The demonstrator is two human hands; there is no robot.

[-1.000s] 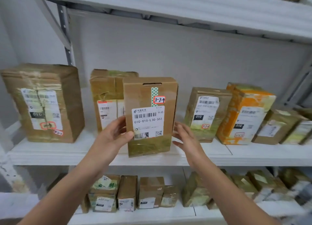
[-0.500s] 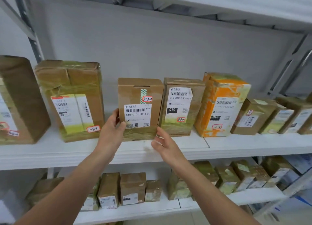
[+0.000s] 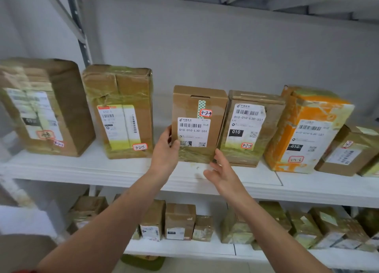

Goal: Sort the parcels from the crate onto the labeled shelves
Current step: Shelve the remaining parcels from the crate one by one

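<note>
A brown cardboard parcel [image 3: 198,123] with a white label and a red-edged sticker reading 3-2-4 stands upright on the white middle shelf [image 3: 205,176]. It sits between the parcel marked 3-2-3 [image 3: 121,110] and the parcel marked 3-2-5 [image 3: 249,127], close against the latter. My left hand [image 3: 167,149] holds its lower left edge, thumb on the front face. My right hand [image 3: 221,170] hovers just off its lower right corner with fingers spread and nothing in it.
A large taped box [image 3: 41,106] stands at the shelf's left end, an orange parcel [image 3: 307,129] and smaller boxes [image 3: 346,149] at the right. The lower shelf [image 3: 184,248] carries several small parcels. A grey upright post [image 3: 80,26] rises behind the left boxes.
The parcel went from held in front of the shelf to standing on it beside the 3-2-5 parcel. My right hand has come off its side and drawn back.
</note>
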